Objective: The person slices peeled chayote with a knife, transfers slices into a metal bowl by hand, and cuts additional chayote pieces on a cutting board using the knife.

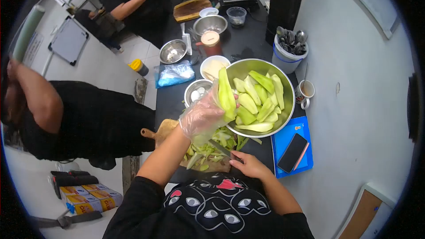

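Note:
My left hand (204,111), in a clear plastic glove, grips a long pale green peeled piece (226,94), held upright at the left rim of a large metal bowl (290,102). Inside the bowl lie several similar green pieces (249,102). My bare right hand (249,163) is closed on a knife (220,148), whose blade points up and left over the peelings. Green peelings (204,151) cover much of a wooden board (166,129) below my left hand.
A white bowl (214,65), small metal bowls (173,52) and a blue bag (176,74) stand farther back. At right are a mug (305,89), cutlery bucket (287,57) and phone (292,152). One person (88,119) stands left, another (133,4) works at the far end.

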The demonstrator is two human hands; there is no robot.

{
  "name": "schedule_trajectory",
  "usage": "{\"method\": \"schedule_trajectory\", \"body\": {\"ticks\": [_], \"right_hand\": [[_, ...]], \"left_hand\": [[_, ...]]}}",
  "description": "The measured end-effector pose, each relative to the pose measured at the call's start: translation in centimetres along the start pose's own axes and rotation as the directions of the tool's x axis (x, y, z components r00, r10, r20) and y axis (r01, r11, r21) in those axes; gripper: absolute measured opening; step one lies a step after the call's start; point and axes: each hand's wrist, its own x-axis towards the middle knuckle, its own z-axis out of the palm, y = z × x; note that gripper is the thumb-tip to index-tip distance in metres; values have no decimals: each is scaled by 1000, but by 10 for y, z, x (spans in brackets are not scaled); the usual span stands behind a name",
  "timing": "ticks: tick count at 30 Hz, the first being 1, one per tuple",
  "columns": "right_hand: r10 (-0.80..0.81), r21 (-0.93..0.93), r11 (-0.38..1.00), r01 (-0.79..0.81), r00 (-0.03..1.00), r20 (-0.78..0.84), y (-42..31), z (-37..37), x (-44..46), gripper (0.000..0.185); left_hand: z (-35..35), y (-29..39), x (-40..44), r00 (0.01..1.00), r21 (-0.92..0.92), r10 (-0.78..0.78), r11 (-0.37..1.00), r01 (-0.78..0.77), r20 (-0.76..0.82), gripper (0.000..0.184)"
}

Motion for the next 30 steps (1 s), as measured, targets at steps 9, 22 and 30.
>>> {"method": "schedule_trajectory", "body": {"ticks": [9,22,30], "right_hand": [[133,72,988,-133,991,9,-6,1,-25,55],[95,85,992,-90,994,-50,23,-6,-35,58],[142,91,986,-139,990,-24,16,-21,-26,58]], "left_hand": [[-101,-26,1,992,961,75,-265,-77,100,30],[-102,-113,113,946,802,-114,-566,189,-303,50],[-118,-115,141,882,597,-424,-769,-230,-207,42]]}}
